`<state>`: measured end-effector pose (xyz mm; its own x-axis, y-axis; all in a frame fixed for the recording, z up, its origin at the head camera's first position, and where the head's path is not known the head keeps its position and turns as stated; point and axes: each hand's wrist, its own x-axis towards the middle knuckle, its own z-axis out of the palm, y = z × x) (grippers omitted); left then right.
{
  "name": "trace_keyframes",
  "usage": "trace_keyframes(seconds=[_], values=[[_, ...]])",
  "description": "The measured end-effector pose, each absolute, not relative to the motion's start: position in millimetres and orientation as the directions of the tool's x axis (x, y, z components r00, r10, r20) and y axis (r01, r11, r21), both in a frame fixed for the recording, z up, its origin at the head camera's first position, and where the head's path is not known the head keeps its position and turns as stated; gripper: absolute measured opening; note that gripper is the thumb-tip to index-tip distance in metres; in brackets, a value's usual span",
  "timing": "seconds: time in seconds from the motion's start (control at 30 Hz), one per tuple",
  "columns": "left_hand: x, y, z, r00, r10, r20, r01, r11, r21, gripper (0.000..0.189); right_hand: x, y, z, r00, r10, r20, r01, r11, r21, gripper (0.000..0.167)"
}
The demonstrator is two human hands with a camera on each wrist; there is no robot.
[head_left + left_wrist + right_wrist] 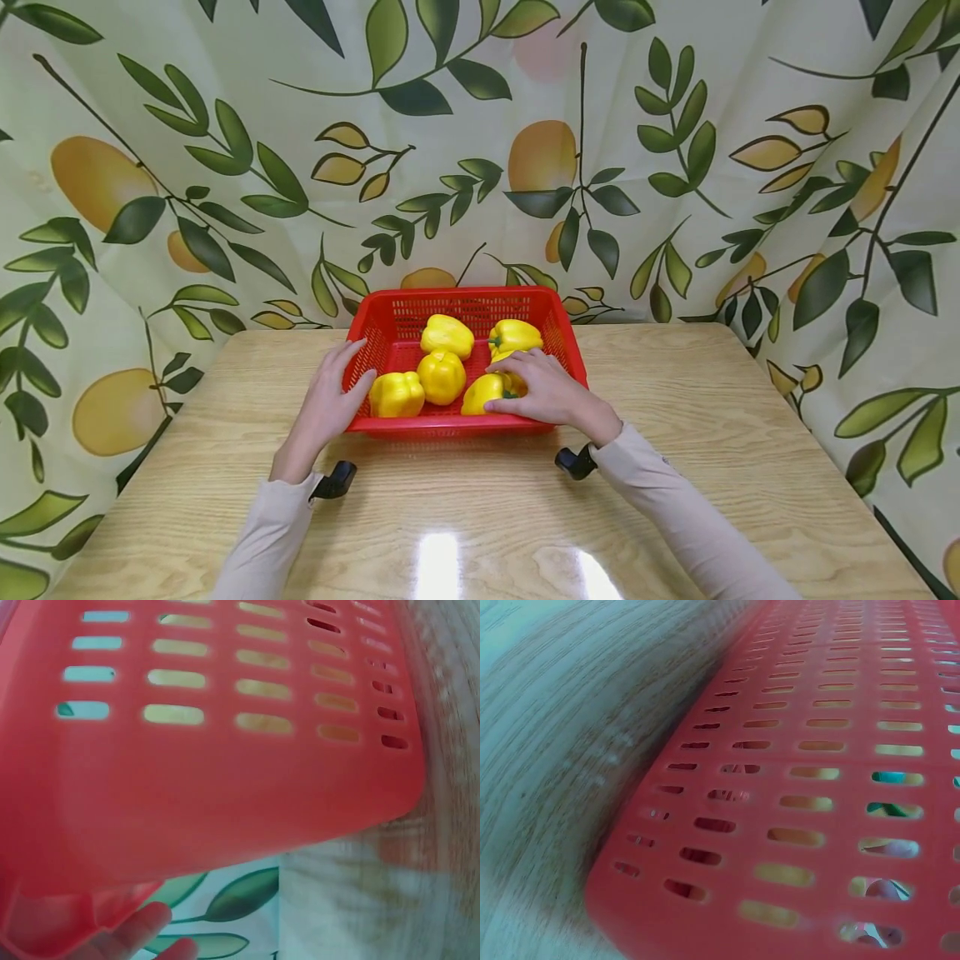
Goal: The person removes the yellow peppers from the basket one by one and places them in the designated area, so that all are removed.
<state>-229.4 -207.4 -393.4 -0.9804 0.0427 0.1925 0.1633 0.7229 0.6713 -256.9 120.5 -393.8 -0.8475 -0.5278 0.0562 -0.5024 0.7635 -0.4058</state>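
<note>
A red slatted plastic basket [465, 422] holds several yellow bell peppers. My left hand [327, 400] is at its left rim, thumb over the inner side; in the left wrist view its fingertips [154, 919] show outside the wall by the rim corner. My right hand [546, 390] reaches over the front right rim and grips a yellow bell pepper [482, 394] between thumb and fingers, partly covering it. Beside the left hand sits another pepper [397, 395]. Through the slots in the right wrist view, bits of yellow and a green stem [889, 809] show.
More peppers lie at the middle [441, 377], back left [447, 336] and back right [517, 335] of the basket. The wooden table [675, 400] carries the basket near its back edge. A leaf-patterned curtain [465, 108] hangs close behind. Black wrist mounts [336, 481] sit under both wrists.
</note>
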Motion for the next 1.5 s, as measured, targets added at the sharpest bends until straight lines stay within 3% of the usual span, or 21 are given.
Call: trace_keyframes(seconds=[0.73,1.17,1.5], values=[[-230,-210,-404,-0.985,0.033,0.171,0.152,0.634,0.758,0.054,-261,117,-390,-0.847,-0.524,-0.085,-0.355,0.678,-0.643,0.06],[-230,-210,-404,-0.984,0.026,0.175,0.15,0.644,0.75,0.052,-254,119,-391,-0.842,-0.517,0.156,-0.51,0.666,-0.544,0.063],[-230,-211,-405,-0.985,0.025,0.173,0.148,0.646,0.749,0.052,-252,122,-392,-0.853,-0.423,0.304,-0.516,0.604,-0.607,0.063]])
